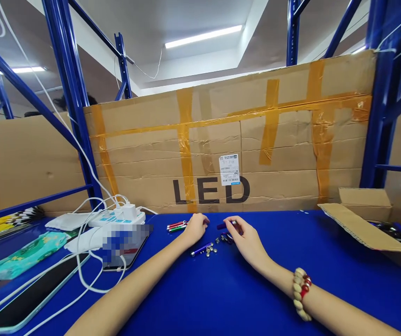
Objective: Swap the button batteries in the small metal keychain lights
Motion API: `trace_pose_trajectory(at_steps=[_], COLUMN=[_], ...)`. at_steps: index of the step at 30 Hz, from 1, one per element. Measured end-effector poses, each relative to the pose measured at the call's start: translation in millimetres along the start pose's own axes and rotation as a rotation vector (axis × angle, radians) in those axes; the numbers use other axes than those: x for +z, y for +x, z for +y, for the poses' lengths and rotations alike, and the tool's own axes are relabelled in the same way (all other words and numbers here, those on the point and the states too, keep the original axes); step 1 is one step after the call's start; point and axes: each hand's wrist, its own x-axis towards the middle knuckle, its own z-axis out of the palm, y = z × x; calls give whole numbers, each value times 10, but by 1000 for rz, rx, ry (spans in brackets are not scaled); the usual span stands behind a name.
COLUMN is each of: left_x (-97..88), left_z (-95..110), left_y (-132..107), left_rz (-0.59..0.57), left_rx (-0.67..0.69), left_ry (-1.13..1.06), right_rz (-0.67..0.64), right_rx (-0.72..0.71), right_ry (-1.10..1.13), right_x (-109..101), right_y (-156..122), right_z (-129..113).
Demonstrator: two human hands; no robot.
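As you look down through the head view, your right hand (pixel 245 237) is at work over the blue surface (pixel 203 298), thumb and fingertips closed in a pinch on a dark purple tube (pixel 222 226)! It's raised at a slight slant near the middle, its left end poking clear of your fingers. Over to your left hand (pixel 196 227): fingers loosely curled and turned down, just beside the red and green tubes (pixel 177 227), and whether anything sits under those fingers, you can't tell from here.

Between your hands and nearer to you lies a blue-purple tube (pixel 202 248), with small round silvery pieces (pixel 211 251) scattered next to it, and a dark looped piece (pixel 226 238) sits right by your right fingers.

Now, the handling! That tube in your pinch looks light and stiff, probably hard-shelled, so there's little need to squeeze. Its glossy, rounded sides could well slip or roll, so a thumb-and-forefinger hold around the middle of the barrel should serve best, leaving both ends free. Those silvery bits look hard and tiny, likely to skitter off if nudged; take them by the rim, one at a time, with your fingertips.
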Motion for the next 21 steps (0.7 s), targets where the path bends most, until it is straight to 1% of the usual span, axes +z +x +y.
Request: trace_pose_trajectory(at_steps=[4,10,13,16,21], left_x=[-35,-19,-16,-34,-127], left_z=[-18,11,24,25,51], left_y=[-43,7,23,14,-80], left_rz=[43,58,58,31,7], left_rx=[-53,-131,-157,-142,-60], left_ry=[39,98,107,100,62], right_rz=[31,98,96,76,83], right_rx=[11,-18,-30,-24,-13], right_ry=[16,36,35,41,35], right_x=[-22,-45,-40,-32,-29], right_y=[7,3,-3,-6,-4], right_z=[-35,-100,-116,-116,-119])
